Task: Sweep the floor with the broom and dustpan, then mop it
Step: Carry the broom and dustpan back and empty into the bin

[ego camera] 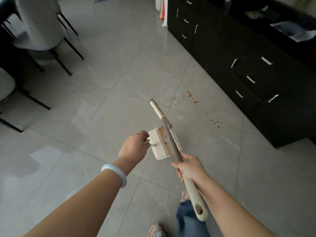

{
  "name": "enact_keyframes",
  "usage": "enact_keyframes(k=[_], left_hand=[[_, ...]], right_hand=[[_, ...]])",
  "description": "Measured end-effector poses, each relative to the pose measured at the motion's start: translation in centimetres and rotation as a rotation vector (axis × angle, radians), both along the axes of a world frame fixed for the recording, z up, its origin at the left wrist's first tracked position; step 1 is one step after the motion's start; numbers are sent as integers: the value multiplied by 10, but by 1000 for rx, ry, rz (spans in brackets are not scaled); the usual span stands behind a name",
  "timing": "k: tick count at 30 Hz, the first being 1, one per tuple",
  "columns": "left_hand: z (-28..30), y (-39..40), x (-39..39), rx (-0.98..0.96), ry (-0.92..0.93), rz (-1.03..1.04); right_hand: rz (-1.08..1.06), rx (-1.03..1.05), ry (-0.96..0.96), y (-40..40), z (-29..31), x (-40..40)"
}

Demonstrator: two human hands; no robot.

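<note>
Right hand (189, 165): grasping the broom (161, 113) by its handle, brush head on the floor (119, 65) mid-room. Left hand (135, 146): gripping the dustpan (162, 142) stem. Orange crumbs (192, 97): scattered beside the black cabinet (239, 53). Risk: a hard stroke may flick crumbs under the cabinet. Chairs (37, 31): far left corner, well apart.

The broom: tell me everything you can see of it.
The broom has a cream head edged with dark bristles, a shiny metal shaft and a cream grip with a hanging hole at its end. It slants away from the person, head out over the grey tiled floor; whether the bristles touch the floor is unclear. The right hand grips it where shaft meets grip. The shaft crosses over the cream dustpan, whose handle the left hand holds.
</note>
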State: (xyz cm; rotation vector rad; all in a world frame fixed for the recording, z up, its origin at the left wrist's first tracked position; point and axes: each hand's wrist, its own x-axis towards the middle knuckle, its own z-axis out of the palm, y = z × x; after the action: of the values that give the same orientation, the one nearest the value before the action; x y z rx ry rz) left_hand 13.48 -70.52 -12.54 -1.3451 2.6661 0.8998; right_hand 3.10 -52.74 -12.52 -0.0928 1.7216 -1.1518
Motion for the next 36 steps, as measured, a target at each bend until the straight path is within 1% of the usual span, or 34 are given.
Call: enact_keyframes(k=[5, 8, 14, 20, 26, 32, 36], left_hand=[[4, -51, -50, -47, 14, 44], [7, -91, -95, -57, 14, 93], [31, -182, -177, -40, 15, 231], [46, -290, -237, -70, 46, 294], [45, -443, -282, -86, 66, 309], [54, -623, -328, -80, 65, 275], [65, -735, -371, -82, 65, 248]], right_hand=[[50, 3, 8, -62, 0, -57], [101, -29, 15, -113, 4, -114], [236, -29, 53, -227, 31, -221], [351, -30, 99, -355, 43, -293], [415, -30, 131, -511, 46, -345], [391, -10, 175, -685, 55, -397], [395, 5, 197, -793, 64, -443]])
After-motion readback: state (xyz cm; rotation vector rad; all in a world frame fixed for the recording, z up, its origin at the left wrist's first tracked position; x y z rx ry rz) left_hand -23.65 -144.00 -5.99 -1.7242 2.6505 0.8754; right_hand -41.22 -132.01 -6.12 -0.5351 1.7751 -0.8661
